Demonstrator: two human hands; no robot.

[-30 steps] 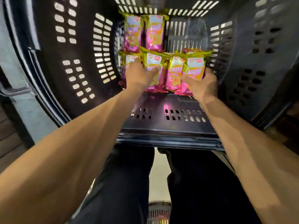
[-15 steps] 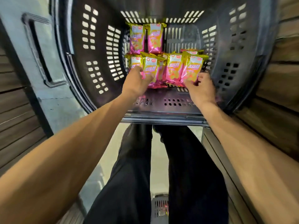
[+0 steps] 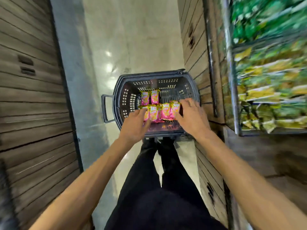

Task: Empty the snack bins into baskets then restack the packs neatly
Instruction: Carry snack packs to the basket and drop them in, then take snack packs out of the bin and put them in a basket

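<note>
Left grip (image 3: 134, 125), right grip (image 3: 191, 117) (both spread loose) over packs (image 3: 154, 112) inside basket (image 3: 126, 103) rim.

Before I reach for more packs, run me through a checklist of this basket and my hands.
1. Basket flat on the floor: ok.
2. Back row, two pink packs side by side: ok.
3. Front row neat: not ok, packs overlap unevenly.
4. Left hand free: ok, relaxed fingers at the row's left end, gripping nothing.
5. Right hand free: ok, spread fingers over the row's right end.
6. Snack bin contents: cannot tell, blurred.
</note>
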